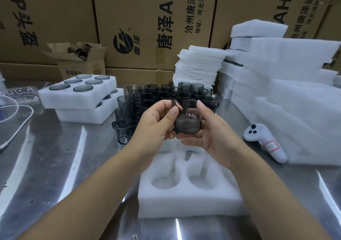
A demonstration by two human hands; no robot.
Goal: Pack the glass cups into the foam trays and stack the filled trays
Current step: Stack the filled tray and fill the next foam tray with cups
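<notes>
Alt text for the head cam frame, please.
Left hand and right hand hold one smoky glass cup above a foam tray, its visible pockets empty, on a steel table. Loose cups cluster behind it; two filled trays sit stacked at left.

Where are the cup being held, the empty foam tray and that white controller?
held cup (187, 124): head view, on its dark glass body.
empty foam tray (184, 201): head view, on its bare front rim.
white controller (264, 143): head view, on the middle of its body.
</notes>
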